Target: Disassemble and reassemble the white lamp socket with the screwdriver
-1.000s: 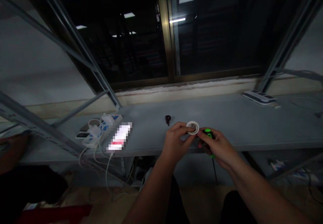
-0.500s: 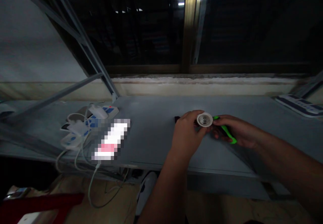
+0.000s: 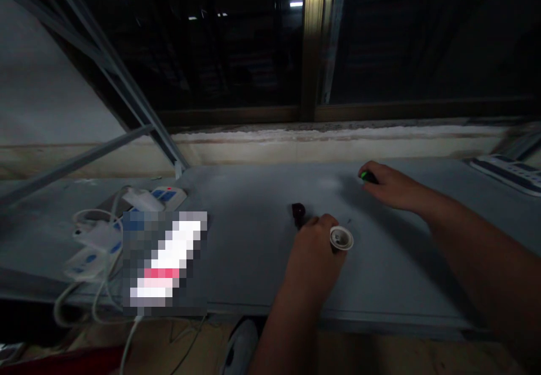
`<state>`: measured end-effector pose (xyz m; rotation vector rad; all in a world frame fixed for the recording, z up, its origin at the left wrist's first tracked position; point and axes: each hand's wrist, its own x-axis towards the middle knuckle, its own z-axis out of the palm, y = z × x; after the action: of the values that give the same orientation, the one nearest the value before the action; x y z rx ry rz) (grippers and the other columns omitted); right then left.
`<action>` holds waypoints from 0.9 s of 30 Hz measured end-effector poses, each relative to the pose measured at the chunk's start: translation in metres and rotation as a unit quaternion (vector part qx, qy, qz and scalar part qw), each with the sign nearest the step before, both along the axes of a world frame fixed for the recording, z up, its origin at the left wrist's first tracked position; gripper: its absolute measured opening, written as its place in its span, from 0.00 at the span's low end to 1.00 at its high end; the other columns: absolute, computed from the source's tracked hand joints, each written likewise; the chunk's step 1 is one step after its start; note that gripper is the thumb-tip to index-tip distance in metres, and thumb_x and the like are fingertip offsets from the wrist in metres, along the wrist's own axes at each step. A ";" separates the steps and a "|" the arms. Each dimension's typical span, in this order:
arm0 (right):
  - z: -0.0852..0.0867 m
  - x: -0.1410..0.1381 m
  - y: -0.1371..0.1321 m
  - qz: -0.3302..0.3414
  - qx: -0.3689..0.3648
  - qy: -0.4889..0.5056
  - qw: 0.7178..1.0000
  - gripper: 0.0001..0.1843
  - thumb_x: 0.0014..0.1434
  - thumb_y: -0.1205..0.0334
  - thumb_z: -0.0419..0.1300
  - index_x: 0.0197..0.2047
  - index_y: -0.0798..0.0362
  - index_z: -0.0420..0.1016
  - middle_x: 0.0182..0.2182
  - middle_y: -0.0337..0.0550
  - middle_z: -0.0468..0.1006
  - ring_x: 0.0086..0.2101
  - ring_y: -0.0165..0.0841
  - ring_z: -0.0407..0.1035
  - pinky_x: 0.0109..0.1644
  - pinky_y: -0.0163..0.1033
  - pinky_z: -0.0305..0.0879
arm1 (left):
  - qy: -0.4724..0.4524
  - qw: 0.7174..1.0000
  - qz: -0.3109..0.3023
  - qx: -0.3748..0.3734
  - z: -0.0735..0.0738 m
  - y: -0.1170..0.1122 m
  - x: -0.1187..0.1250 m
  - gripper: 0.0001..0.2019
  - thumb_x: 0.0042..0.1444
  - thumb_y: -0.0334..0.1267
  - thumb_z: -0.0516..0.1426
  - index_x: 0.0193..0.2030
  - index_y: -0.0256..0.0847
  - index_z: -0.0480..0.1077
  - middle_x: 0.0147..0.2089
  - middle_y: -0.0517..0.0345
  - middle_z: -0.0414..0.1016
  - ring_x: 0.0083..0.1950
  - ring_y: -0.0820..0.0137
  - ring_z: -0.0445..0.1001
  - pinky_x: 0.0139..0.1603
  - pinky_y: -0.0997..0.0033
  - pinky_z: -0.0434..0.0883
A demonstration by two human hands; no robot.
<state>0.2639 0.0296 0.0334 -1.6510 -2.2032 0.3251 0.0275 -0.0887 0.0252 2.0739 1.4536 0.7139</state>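
Note:
My left hand (image 3: pixel 315 251) is closed around a small white round socket-like part (image 3: pixel 341 238), held low over the grey tabletop (image 3: pixel 249 234) near its front edge. Just beyond its knuckles lies a small dark object (image 3: pixel 298 212). My right hand (image 3: pixel 386 186) reaches further back on the table, fingers curled over a green-handled screwdriver (image 3: pixel 367 176), of which only a bit of the green handle shows.
A white power strip with plugs and cables (image 3: pixel 127 211) lies at the left, beside a blurred-out patch. Another power strip (image 3: pixel 507 169) sits at the far right. Slanted metal frame bars (image 3: pixel 127 110) rise at the left. A dark window runs behind the table.
The hands have separated. My left hand dropped towards the front edge with the white part; my right hand moved back and right with the green screwdriver, down onto the table.

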 end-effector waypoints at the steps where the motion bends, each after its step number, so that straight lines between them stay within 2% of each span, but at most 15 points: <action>1: -0.009 0.000 0.004 -0.009 0.014 -0.012 1.000 0.15 0.60 0.61 0.55 0.49 0.55 0.72 0.44 0.54 0.76 0.45 0.44 0.73 0.52 0.48 0.69 | 0.000 1.000 0.004 -0.004 -0.001 0.000 0.000 0.09 0.54 0.29 0.60 0.42 0.40 0.71 0.42 0.51 0.77 0.44 0.61 0.76 0.45 0.62 0.72; 4: -0.030 -0.005 0.007 0.006 0.017 -0.042 0.999 0.18 0.60 0.62 0.55 0.52 0.57 0.72 0.47 0.58 0.73 0.48 0.47 0.72 0.56 0.49 0.67 | -0.016 1.000 0.013 -0.021 -0.003 -0.002 -0.001 0.16 0.51 0.30 0.63 0.48 0.40 0.72 0.47 0.49 0.76 0.47 0.60 0.75 0.49 0.60 0.73; 8: -0.038 -0.010 0.002 0.046 0.020 -0.080 0.995 0.20 0.59 0.62 0.57 0.55 0.54 0.73 0.47 0.55 0.74 0.47 0.45 0.73 0.55 0.46 0.67 | -0.031 0.999 0.010 -0.028 0.003 -0.007 -0.013 0.32 0.46 0.29 0.66 0.60 0.43 0.68 0.55 0.48 0.73 0.50 0.60 0.75 0.53 0.58 0.74; 14: -0.043 -0.006 0.006 0.068 0.032 -0.065 0.995 0.23 0.60 0.59 0.59 0.57 0.55 0.74 0.48 0.57 0.76 0.49 0.48 0.73 0.56 0.48 0.67 | 0.040 0.995 0.064 0.063 0.022 -0.001 -0.062 0.27 0.51 0.28 0.62 0.59 0.45 0.70 0.55 0.49 0.73 0.54 0.59 0.74 0.59 0.55 0.72; 17: -0.047 -0.004 0.008 0.084 0.039 -0.046 0.995 0.23 0.60 0.59 0.59 0.57 0.56 0.74 0.48 0.56 0.77 0.49 0.47 0.73 0.57 0.47 0.67 | 0.098 0.992 0.017 0.083 0.029 0.018 -0.083 0.30 0.51 0.30 0.62 0.62 0.46 0.69 0.61 0.49 0.72 0.60 0.57 0.72 0.62 0.54 0.71; 19: -0.049 -0.003 0.008 0.088 0.046 -0.033 0.995 0.22 0.59 0.59 0.60 0.57 0.54 0.75 0.49 0.56 0.78 0.48 0.46 0.73 0.56 0.47 0.67 | 0.127 0.989 -0.025 0.068 0.033 0.038 -0.090 0.28 0.52 0.33 0.63 0.62 0.44 0.70 0.62 0.47 0.73 0.59 0.56 0.74 0.61 0.55 0.71; 23: -0.050 -0.002 0.008 0.087 0.064 -0.014 0.994 0.23 0.58 0.56 0.62 0.56 0.54 0.75 0.49 0.57 0.77 0.47 0.47 0.73 0.54 0.48 0.68 | 0.154 0.981 -0.109 -0.048 0.039 0.078 -0.082 0.22 0.52 0.38 0.64 0.56 0.41 0.76 0.52 0.48 0.81 0.50 0.57 0.80 0.51 0.61 0.74; 27: -0.047 -0.004 0.008 0.077 0.099 -0.003 0.992 0.23 0.57 0.51 0.64 0.54 0.52 0.77 0.49 0.56 0.76 0.50 0.49 0.71 0.58 0.52 0.65 | 0.110 0.979 -0.140 -0.102 0.037 0.106 -0.064 0.14 0.51 0.39 0.65 0.45 0.37 0.79 0.44 0.49 0.84 0.43 0.61 0.82 0.44 0.66 0.75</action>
<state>0.2601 0.0372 -0.0133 -1.3832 -2.2906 0.1362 -0.0363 0.0173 0.0625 2.1852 1.2480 0.2189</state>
